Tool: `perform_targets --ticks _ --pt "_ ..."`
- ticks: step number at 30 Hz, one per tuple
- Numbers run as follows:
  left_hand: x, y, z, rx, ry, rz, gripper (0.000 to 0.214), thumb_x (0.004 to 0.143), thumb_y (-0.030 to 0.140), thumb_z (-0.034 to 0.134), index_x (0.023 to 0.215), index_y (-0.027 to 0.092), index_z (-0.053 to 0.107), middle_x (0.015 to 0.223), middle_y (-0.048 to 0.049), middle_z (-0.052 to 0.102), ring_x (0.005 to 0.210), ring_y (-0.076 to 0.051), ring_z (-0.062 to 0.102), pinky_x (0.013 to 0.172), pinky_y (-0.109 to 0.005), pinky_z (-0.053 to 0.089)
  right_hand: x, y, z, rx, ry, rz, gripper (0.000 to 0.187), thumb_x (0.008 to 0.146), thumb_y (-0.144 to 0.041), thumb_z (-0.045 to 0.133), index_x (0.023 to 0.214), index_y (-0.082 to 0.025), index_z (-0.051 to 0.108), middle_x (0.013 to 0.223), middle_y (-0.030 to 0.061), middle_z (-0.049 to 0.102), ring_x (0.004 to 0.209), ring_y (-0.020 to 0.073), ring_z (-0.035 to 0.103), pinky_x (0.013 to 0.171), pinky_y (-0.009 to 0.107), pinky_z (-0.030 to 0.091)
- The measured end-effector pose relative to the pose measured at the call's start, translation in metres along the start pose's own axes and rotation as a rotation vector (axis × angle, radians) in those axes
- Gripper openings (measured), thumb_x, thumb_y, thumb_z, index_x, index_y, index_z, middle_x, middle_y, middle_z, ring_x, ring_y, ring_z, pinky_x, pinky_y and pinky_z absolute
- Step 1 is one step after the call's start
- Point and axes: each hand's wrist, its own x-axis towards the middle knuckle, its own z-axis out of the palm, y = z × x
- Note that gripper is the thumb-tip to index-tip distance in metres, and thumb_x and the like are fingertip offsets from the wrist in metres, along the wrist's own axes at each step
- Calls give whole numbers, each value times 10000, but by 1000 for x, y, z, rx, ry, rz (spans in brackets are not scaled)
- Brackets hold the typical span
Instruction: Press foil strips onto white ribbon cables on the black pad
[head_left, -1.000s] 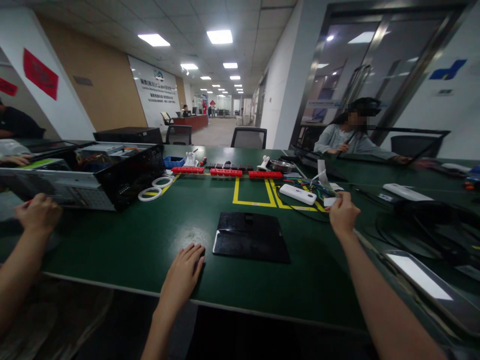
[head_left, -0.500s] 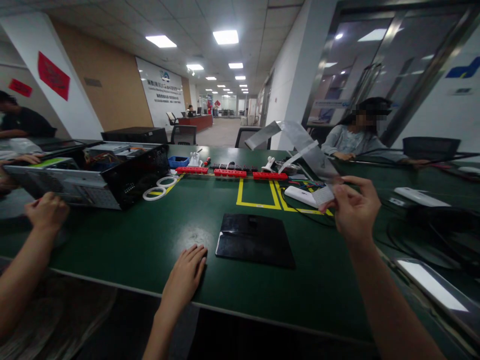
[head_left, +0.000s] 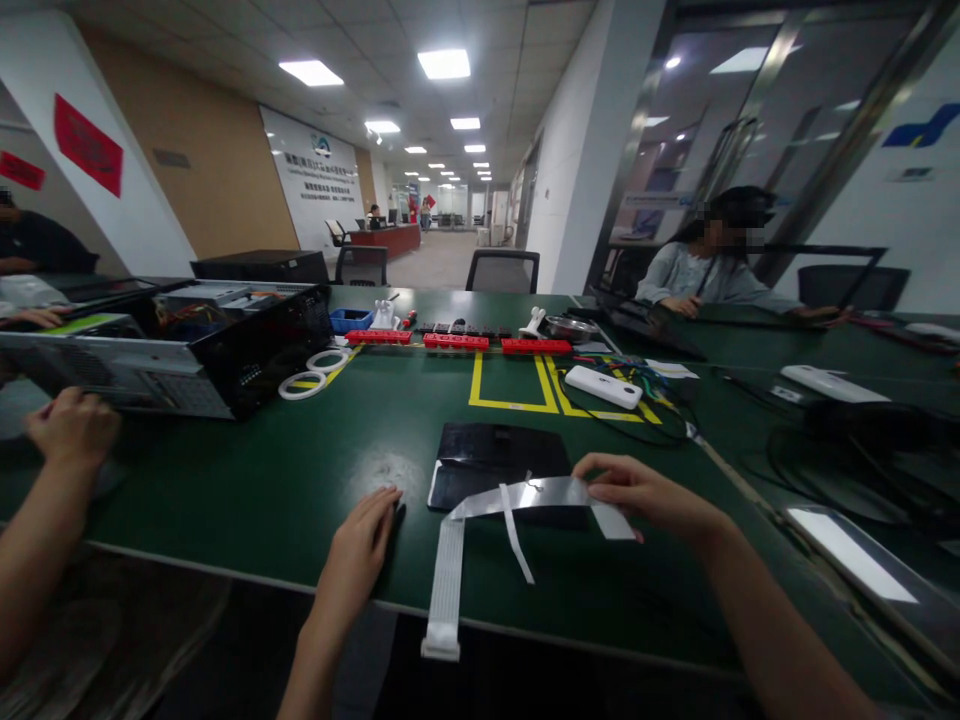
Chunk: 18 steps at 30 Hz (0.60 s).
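Observation:
My right hand (head_left: 634, 492) pinches one end of a flat silvery ribbon cable (head_left: 551, 492). The cable runs left from my fingers, across the front of a black glossy panel (head_left: 499, 450) lying on the green table (head_left: 337, 450). It then bends down past the table's front edge, where a pale connector ends it. A thin white strip branches off midway along the cable. On the table left of the panel rests my left hand (head_left: 364, 545), open, its fingers stretched out and nothing visible in it.
At the left, a co-worker's hand (head_left: 73, 430) is by an opened computer case (head_left: 217, 370). White rings (head_left: 301, 386) lie near it. Red strips (head_left: 456, 342) line the back, with a white device (head_left: 602, 386) and wires to the right. Another person sits at far right.
My right hand has come down and left with the ribbon cable, from raised in the air to low over the panel. The cable's free end now hangs at the table edge.

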Motion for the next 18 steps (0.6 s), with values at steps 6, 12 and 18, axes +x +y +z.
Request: perform_targets --ticks 6,12,18 --pt "2 3 -1 26 32 40 311 905 254 373 1099 190 608 1130 -78 667 1098 -227 589 1003 -439 407 25 18 7 -149 -43 95 345 790 -382 552 1029 -148 466 592 -46 531 417 78 497 377 164 401" --pt "8 42 2 69 -55 204 310 919 243 406 1184 194 560 1213 -64 622 1169 -202 532 1042 -460 359 29 25 5 -168 -30 93 347 785 -395 537 1020 -160 437 564 -49 533 401 87 511 371 170 396" --pt "21 96 13 130 -260 389 417 916 321 445 1317 209 436 1351 -61 503 1280 -233 402 1055 -498 315 27 22 5 -157 1 98 354 784 -406 544 1012 -160 434 561 -47 534 394 82 506 379 175 396"
